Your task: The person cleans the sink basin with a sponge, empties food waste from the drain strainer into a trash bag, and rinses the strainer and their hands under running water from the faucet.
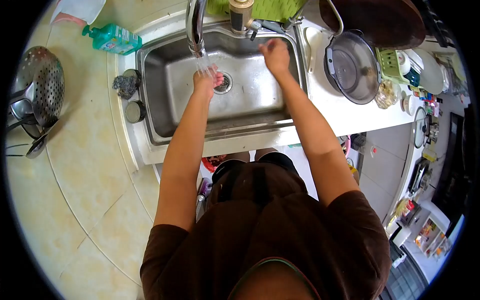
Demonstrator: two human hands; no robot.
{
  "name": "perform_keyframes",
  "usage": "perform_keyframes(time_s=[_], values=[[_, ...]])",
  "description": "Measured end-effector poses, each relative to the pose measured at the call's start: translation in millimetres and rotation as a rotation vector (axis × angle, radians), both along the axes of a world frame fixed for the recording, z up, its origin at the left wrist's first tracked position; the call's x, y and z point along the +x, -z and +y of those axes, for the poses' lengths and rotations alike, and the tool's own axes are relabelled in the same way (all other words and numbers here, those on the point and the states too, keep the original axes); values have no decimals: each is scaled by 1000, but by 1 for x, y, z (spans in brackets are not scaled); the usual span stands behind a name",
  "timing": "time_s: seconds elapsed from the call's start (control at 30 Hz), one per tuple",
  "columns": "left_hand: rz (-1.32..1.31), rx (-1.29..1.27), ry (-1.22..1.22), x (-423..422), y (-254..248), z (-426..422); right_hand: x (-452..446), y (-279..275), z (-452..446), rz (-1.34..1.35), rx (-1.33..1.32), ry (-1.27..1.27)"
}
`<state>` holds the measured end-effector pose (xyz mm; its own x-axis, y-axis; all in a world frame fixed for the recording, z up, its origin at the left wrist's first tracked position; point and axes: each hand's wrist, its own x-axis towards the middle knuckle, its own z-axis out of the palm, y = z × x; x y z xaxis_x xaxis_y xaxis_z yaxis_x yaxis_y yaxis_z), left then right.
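Observation:
Water runs from the chrome faucet (195, 31) onto my left hand (206, 81), which is over the steel sink (170, 107) just left of the drain (224, 83). The left fingers are spread a little and hold nothing. Over the right side of the sink, my right hand (276, 55) is raised, nearest to the back right corner. Its fingers are loosely bent and slightly apart, with nothing visible in them.
A green pump bottle (114, 39) stands behind the sink's left corner. A steel scrubber (125, 86) and a round lid (135, 111) lie along the left rim. To the right are a grey clear basin (352, 67) and a white-handled utensil (312, 47). A perforated ladle (44, 82) lies far left.

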<state>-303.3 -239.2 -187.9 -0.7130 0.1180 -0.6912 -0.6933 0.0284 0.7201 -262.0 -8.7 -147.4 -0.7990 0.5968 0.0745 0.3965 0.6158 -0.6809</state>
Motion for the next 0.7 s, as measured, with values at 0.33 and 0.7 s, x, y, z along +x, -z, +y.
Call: perform_keyframes(time_s=[0.33, 0.7], values=[[750, -885, 539, -21, 20, -17, -32, -19, -8, 39, -1000, -89], [444, -793, 695, -5, -9, -16, -29, -27, -18, 169, -1426, 45]])
